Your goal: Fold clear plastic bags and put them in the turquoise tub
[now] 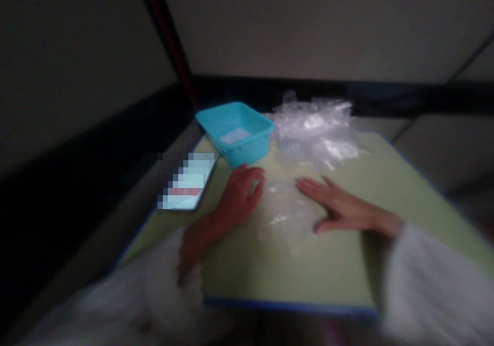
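Observation:
A clear plastic bag [283, 217] lies flat on the yellow-green tabletop in front of me. At its upper left corner is my left hand [241, 189], its fingers curled and the thumb drawn up close to them, with the bag's edge at the fingertips. My right hand [337, 204] rests with stretched fingers along the bag's right side, thumb spread apart and fingertips touching near its upper edge. Blur and dim light hide the fine detail of the bag.
A turquoise plastic basin [250, 148] with a whitish flat piece inside stands behind my left hand. Right of it is a heap of crumpled clear plastic bags [316, 130]. A lit phone or tablet [189, 181] lies at the table's left edge. The table [289, 284] has blue edging.

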`<state>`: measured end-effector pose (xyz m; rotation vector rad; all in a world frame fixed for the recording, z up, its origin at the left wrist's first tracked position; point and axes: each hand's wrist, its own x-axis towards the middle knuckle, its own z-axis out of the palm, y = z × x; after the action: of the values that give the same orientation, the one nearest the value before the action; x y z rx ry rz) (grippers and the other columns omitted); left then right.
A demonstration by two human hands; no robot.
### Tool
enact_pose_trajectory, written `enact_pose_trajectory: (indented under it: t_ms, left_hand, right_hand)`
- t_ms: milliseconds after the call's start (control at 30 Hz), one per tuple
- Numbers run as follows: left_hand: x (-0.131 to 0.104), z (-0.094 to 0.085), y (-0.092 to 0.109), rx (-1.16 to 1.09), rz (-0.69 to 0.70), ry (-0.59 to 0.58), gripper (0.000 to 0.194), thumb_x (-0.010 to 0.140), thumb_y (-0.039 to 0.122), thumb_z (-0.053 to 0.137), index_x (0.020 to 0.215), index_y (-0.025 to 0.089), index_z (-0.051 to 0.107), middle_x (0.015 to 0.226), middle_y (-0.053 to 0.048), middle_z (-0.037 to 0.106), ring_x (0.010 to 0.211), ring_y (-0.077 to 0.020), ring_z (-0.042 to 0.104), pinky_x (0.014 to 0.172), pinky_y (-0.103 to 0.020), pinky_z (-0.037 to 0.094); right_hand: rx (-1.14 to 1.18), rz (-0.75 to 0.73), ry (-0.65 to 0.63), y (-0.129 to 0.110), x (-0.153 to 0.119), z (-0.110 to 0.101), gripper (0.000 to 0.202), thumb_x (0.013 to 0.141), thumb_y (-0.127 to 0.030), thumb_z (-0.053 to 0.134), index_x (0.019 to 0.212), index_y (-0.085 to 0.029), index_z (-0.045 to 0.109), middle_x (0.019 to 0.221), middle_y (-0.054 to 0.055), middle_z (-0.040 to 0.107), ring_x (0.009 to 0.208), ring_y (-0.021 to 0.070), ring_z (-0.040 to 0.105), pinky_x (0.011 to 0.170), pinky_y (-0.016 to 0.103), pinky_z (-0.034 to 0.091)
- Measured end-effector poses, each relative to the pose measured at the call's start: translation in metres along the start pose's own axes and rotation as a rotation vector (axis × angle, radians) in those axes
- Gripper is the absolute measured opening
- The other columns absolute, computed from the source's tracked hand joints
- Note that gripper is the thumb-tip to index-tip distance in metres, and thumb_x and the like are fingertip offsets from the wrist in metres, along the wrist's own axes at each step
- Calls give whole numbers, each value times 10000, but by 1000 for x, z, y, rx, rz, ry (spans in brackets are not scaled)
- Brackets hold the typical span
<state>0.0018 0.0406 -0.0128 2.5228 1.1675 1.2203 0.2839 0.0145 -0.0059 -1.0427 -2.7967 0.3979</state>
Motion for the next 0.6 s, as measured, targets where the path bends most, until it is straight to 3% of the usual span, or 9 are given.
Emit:
enact_pose_trajectory:
  t_ms: [200, 400, 500, 600]
  left_hand:
    - [-1, 3, -5, 23, -37, -41, 148, 866, 173, 424, 920, 168, 562, 933, -60, 659, 951, -194, 597, 1021, -433, 372]
    - [-3, 5, -8, 70, -149, -117, 145, 819, 145, 472, 927, 161, 568, 989, -89, 632, 981, -220, 584, 919, -392, 452]
    - [-5, 6, -8, 128, -162, -160, 206, 802, 160, 531, 1007, 168, 551, 1053, -83, 632, 1057, -229, 567, 1038, -441, 358]
    - [-8, 9, -10, 214, -187, -237, 397, 809, 255, 587, 1175, 144, 482, 1235, -139, 566, 1218, -277, 477, 1119, -531, 190]
  right_hand:
    - [-50, 51, -37, -7, -12, 3, 949, 806, -655, 493, 1469, -237, -42, 1526, 143, 142, 1387, 338, 164, 1075, 642, 110]
    - [-97, 45, 60, -14, -16, 5, 848, 869, -611, 421, 1477, -247, -45, 1532, 127, 138, 1379, 324, 211, 1082, 606, 182]
    - [-112, 21, 163, -16, -6, 9, 752, 917, -569, 343, 1482, -258, -43, 1532, 104, 150, 1380, 295, 227, 1099, 561, 195]
    - [-151, 28, 193, -17, 5, 16, 752, 919, -585, 308, 1487, -232, -36, 1525, 126, 174, 1380, 294, 231, 1098, 559, 198]
